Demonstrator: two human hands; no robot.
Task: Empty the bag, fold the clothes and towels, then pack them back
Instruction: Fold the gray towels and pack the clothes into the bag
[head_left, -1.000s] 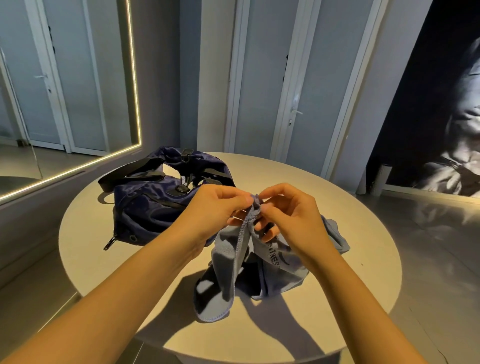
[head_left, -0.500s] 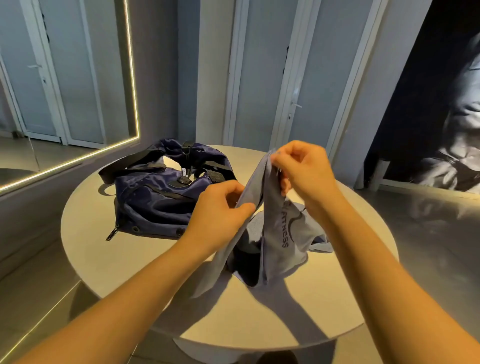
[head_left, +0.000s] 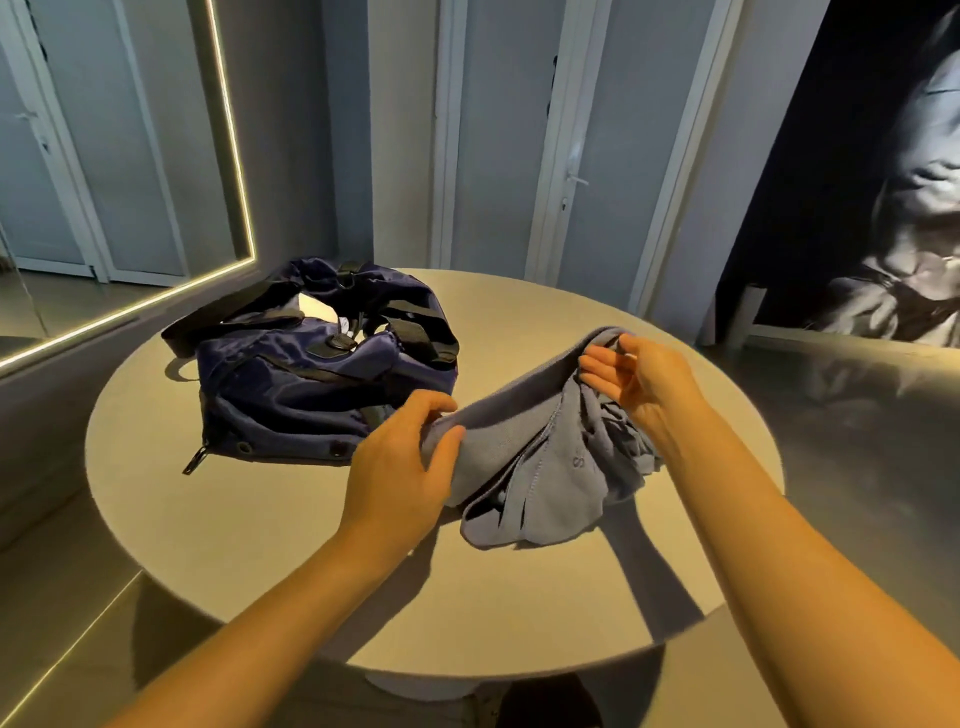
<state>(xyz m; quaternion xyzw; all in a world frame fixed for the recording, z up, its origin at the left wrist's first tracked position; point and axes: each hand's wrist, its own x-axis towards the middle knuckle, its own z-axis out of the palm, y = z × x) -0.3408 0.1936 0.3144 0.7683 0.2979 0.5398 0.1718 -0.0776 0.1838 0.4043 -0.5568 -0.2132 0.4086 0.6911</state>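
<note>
A: Why is the grey-blue garment (head_left: 540, 457) stretched out so?
B: The left grip (head_left: 400, 462) clasps one end of its edge and the right grip (head_left: 639, 379) the other, probably to straighten it for folding. The rest sags onto the round table (head_left: 260, 545).
A: The bag?
B: The navy duffel bag (head_left: 311, 384) lies just beside it, with a lit mirror (head_left: 130, 156) and doors (head_left: 597, 156) behind.

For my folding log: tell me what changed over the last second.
The hands, first pinching the grey garment at one spot, drew apart, left hand nearer, right hand farther right, stretching its edge between them. Both keep their grip. The bag and table stayed put.
</note>
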